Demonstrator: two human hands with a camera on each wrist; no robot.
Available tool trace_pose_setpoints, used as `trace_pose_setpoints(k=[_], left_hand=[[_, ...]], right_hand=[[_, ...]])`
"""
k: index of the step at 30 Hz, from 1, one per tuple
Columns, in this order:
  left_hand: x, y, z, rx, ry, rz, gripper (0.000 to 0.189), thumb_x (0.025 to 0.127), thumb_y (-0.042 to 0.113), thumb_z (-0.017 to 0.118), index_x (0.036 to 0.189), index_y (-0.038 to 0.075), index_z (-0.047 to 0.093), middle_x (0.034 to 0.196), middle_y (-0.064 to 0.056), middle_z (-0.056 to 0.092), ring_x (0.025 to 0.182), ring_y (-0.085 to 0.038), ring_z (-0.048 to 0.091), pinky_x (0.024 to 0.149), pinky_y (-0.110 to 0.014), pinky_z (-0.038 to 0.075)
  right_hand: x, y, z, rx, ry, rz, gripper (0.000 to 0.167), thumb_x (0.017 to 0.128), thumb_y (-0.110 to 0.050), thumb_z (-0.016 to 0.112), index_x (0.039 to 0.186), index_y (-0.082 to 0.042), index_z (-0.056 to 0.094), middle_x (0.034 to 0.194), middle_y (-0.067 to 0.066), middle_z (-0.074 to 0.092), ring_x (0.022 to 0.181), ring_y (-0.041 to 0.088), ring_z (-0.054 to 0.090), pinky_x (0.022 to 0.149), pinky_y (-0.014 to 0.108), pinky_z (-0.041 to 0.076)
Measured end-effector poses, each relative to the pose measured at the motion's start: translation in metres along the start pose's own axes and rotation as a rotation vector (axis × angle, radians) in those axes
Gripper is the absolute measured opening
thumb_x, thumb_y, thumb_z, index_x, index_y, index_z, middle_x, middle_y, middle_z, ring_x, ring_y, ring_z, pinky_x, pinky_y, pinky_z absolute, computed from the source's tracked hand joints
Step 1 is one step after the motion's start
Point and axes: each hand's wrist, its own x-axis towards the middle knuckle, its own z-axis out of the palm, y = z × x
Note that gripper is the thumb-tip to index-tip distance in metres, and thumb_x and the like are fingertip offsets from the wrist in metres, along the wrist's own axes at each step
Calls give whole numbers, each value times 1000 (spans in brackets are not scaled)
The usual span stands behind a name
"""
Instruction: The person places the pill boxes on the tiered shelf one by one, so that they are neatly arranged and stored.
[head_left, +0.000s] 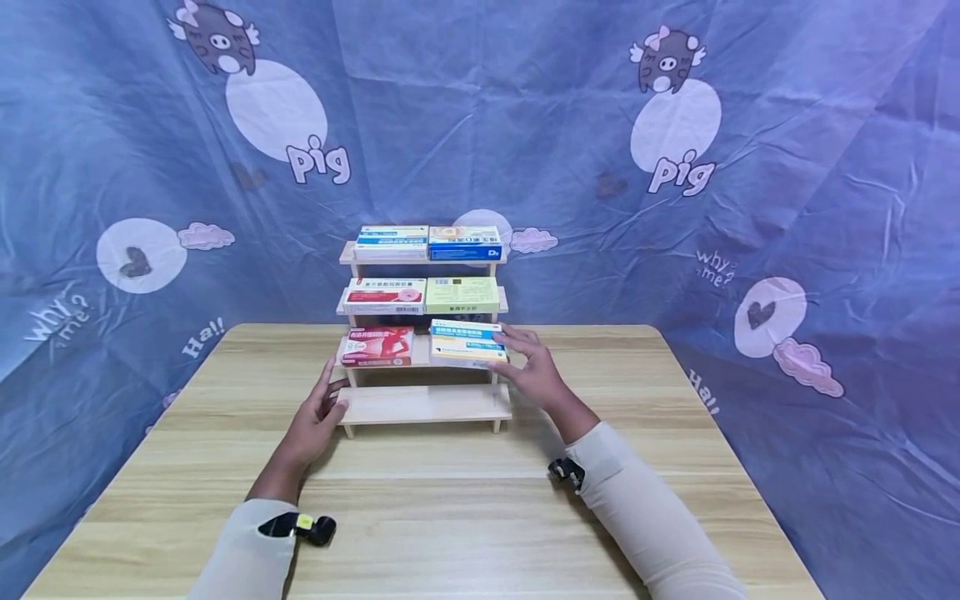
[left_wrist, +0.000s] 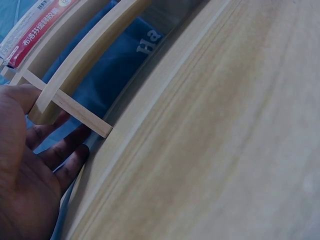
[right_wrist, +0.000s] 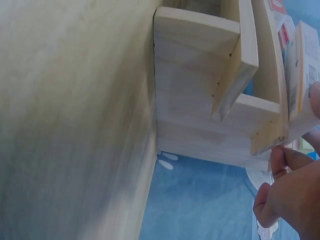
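A stepped wooden display rack (head_left: 420,406) stands on the table with medicine boxes on its upper three tiers. My right hand (head_left: 534,367) pinches the right end of a white, blue and yellow medicine box (head_left: 467,343) at the second tier from the bottom. In the right wrist view, this medicine box (right_wrist: 303,75) is tilted at the shelf's edge. A red medicine box (head_left: 377,346) lies to its left on that tier. My left hand (head_left: 309,425) holds the rack's left end, with the thumb at the bottom plank (left_wrist: 50,102) and the other fingers spread behind it.
On the tier above sit a red-and-white box (head_left: 385,296) and a pale green box (head_left: 461,295). The top tier carries a blue-and-white box (head_left: 391,242) and a blue vitamin box (head_left: 465,243). Behind the table (head_left: 450,517) hangs a blue printed cloth (head_left: 480,125).
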Motion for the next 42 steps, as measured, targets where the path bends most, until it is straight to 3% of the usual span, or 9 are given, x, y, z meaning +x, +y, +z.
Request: trace_pose_setpoints(k=[19, 26, 42], left_hand=[[0, 0, 0, 10, 5, -4, 81, 117, 17, 51, 177, 37, 0, 167, -29, 47, 149, -51, 53, 98, -3, 40], [0, -1, 0, 12, 8, 1, 81, 117, 15, 50, 177, 35, 0, 167, -30, 47, 147, -50, 54, 98, -4, 41], [0, -1, 1, 2, 1, 6, 81, 117, 16, 51, 178, 32, 0, 166, -31, 47, 146, -51, 55, 97, -5, 43]], right_hand=[[-1, -3, 11, -29, 40, -3, 56, 95, -6, 84, 148, -2, 67, 169, 17, 49, 150, 41, 46, 125, 62, 40], [-2, -2, 16, -16, 64, -44, 55, 94, -1, 83, 146, 2, 66, 167, 21, 49, 145, 43, 47, 121, 62, 42], [-3, -1, 19, -8, 81, 21, 55, 95, -8, 85, 147, -5, 68, 168, 12, 51, 145, 38, 46, 122, 61, 39]])
